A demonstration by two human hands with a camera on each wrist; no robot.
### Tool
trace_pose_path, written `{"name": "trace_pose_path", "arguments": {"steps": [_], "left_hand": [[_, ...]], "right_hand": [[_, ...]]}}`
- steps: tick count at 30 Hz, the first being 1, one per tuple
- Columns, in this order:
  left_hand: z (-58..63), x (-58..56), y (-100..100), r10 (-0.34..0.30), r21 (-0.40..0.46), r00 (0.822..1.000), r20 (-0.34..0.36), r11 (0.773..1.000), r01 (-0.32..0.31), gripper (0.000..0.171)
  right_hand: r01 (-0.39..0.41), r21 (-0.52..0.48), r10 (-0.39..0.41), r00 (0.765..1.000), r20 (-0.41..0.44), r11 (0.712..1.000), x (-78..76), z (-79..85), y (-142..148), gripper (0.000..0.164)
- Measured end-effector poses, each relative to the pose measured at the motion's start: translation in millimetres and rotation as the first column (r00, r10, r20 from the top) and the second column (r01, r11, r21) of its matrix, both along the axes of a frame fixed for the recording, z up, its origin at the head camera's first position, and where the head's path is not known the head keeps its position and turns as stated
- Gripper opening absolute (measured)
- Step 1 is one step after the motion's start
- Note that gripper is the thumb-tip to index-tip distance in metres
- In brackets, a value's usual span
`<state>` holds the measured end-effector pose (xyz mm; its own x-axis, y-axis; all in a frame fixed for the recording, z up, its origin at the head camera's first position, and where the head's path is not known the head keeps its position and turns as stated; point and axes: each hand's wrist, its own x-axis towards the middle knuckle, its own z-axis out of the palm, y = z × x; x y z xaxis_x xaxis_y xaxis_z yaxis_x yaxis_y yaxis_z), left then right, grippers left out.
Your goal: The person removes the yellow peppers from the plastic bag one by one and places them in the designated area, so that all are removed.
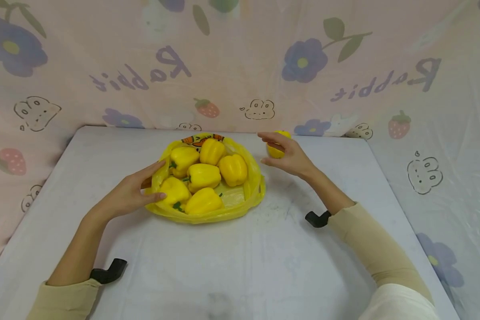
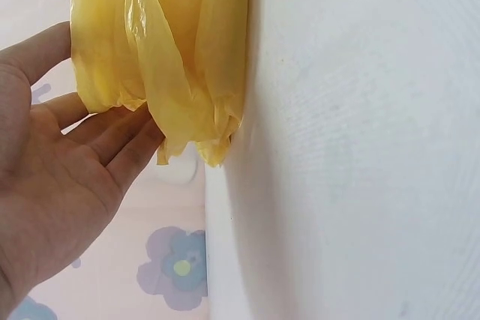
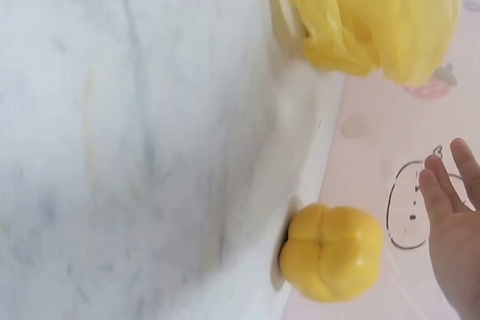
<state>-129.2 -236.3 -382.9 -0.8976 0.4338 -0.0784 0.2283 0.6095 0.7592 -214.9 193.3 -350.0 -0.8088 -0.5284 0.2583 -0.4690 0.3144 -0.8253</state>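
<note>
A yellow plastic bag [image 1: 240, 206] lies with its mouth spread wide, several yellow bell peppers [image 1: 204, 177] inside it. My left hand [image 1: 130, 193] is at the bag's left side, thumb by the rim and fingers extended against the outside. In the left wrist view, the fingers of that hand [image 2: 82, 148] reach behind the loose folds of the bag [image 2: 172, 58]. My right hand [image 1: 290, 155] is raised with fingers extended, overlapping a lone bell pepper [image 1: 276, 151] right of the bag. The right wrist view shows this pepper [image 3: 330, 252] on the table, apart from the hand [image 3: 454, 222].
The peppers and bag are on a white-covered table [image 1: 240, 266]. A patterned curtain [image 1: 232, 66] with flowers and rabbits hangs behind and at both sides. Black angled pieces [image 1: 110, 271] show at both forearms, close to the sleeves.
</note>
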Motion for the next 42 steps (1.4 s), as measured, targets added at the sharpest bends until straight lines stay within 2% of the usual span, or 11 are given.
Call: {"name": "trace_pose_path", "arguments": {"steps": [6, 11, 16, 22, 27, 34, 42], "left_hand": [[0.8, 0.3, -1, 0.003, -0.015, 1.000, 0.004, 1.000, -0.003, 0.085], [0.6, 1.2, -1, 0.008, -0.019, 1.000, 0.018, 1.000, -0.008, 0.086], [0.6, 1.8, 0, 0.019, -0.020, 0.999, 0.029, 1.000, -0.018, 0.088], [1.9, 1.9, 1, 0.015, -0.016, 1.000, 0.026, 1.000, -0.015, 0.088], [1.9, 1.4, 1, 0.016, -0.022, 1.000, 0.027, 1.000, -0.015, 0.088], [-0.8, 1.6, 0, 0.014, -0.023, 0.999, 0.032, 1.000, -0.013, 0.088], [-3.9, 0.2, -2, 0.008, -0.026, 1.000, 0.019, 1.000, -0.007, 0.088]], "right_hand": [[-0.050, 0.017, 0.050, 0.999, 0.009, 0.999, -13.4, -24.4, -3, 0.062], [-0.099, 0.059, 0.097, 0.995, 0.037, 0.993, -12.8, -27.6, -12, 0.063], [-0.116, 0.098, 0.113, 0.993, 0.028, 0.988, -11.2, -30.7, -21, 0.062], [-0.109, 0.073, 0.113, 0.992, -0.050, 0.991, -8.3, -31.7, -29, 0.061], [-0.138, 0.042, 0.141, 0.985, -0.098, 0.990, -8.9, -30.9, -37, 0.057], [-0.130, 0.213, 0.154, 0.983, -0.099, 0.968, -7.5, -36.6, -45, 0.063], [-0.112, 0.297, 0.147, 0.984, -0.097, 0.948, -8.4, -42.4, -50, 0.068]]}}
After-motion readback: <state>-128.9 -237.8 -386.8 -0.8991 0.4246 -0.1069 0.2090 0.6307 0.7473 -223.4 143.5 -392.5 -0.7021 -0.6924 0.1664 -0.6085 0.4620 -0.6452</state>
